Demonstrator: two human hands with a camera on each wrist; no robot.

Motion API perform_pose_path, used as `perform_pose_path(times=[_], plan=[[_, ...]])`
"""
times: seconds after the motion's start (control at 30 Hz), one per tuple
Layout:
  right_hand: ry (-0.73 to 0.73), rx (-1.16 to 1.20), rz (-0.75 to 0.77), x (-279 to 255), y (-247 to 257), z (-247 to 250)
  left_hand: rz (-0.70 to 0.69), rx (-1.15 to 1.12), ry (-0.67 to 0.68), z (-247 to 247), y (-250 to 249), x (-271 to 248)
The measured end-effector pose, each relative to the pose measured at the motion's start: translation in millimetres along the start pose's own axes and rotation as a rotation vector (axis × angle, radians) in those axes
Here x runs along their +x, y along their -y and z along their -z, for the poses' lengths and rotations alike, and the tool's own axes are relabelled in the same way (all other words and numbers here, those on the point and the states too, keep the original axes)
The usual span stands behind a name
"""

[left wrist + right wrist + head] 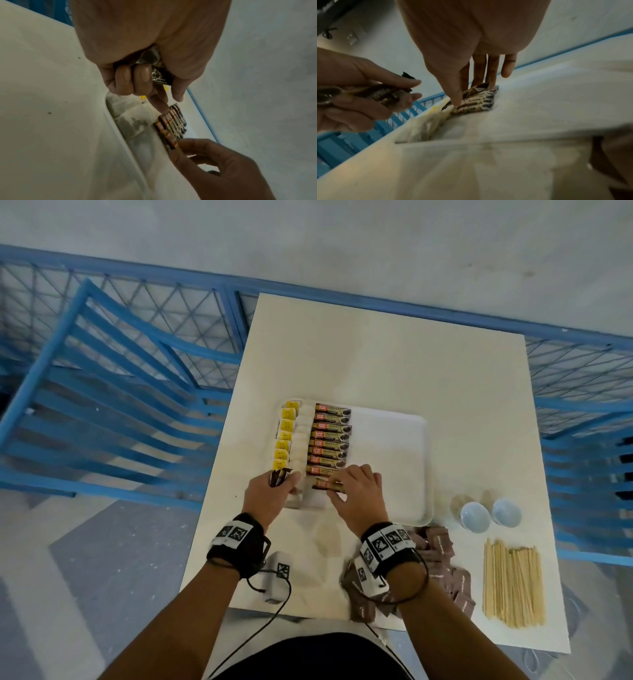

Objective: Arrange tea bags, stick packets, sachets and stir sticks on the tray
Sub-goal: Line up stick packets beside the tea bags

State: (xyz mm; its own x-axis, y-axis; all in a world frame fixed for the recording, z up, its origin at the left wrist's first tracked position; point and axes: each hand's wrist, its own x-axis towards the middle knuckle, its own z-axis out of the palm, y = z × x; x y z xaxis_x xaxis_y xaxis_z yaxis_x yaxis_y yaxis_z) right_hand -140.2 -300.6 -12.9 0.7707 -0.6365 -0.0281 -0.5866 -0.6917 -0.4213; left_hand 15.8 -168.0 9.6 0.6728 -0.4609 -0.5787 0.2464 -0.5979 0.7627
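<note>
A white tray (388,460) lies on the table. Along its left side runs a column of tea bags (286,436) with yellow tags, and beside them a column of brown stick packets (330,440). My left hand (270,496) hovers at the tray's near left corner and grips a bundle of stick packets (278,477), also seen in the left wrist view (160,77). My right hand (356,494) pinches one stick packet (327,486) between thumb and fingers at the near end of the column (476,102). Brown sachets (442,559) and wooden stir sticks (512,583) lie on the table at the right.
Two small white cups (474,517) stand just right of the tray's near corner. A blue slatted chair (102,392) and a blue mesh fence (582,371) border the table. The tray's right half holds nothing. A small white device (277,580) sits at the table's near left edge.
</note>
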Motion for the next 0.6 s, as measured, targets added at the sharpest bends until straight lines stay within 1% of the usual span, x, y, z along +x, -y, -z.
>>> perform_pose_path(times=[0.07,0.23,0.4,0.6], plan=[[0.017,-0.031,-0.007,-2,-1,-9,0.02,-0.015,-0.008,6,7,0],[0.111,-0.067,-0.041,9,8,-24,0.035,-0.019,-0.041,18,19,-4],[0.127,-0.059,-0.042,15,10,-31,0.036,-0.033,-0.047,23,25,-3],[0.121,-0.026,-0.056,10,6,-30,0.055,-0.052,-0.032,22,23,-5]])
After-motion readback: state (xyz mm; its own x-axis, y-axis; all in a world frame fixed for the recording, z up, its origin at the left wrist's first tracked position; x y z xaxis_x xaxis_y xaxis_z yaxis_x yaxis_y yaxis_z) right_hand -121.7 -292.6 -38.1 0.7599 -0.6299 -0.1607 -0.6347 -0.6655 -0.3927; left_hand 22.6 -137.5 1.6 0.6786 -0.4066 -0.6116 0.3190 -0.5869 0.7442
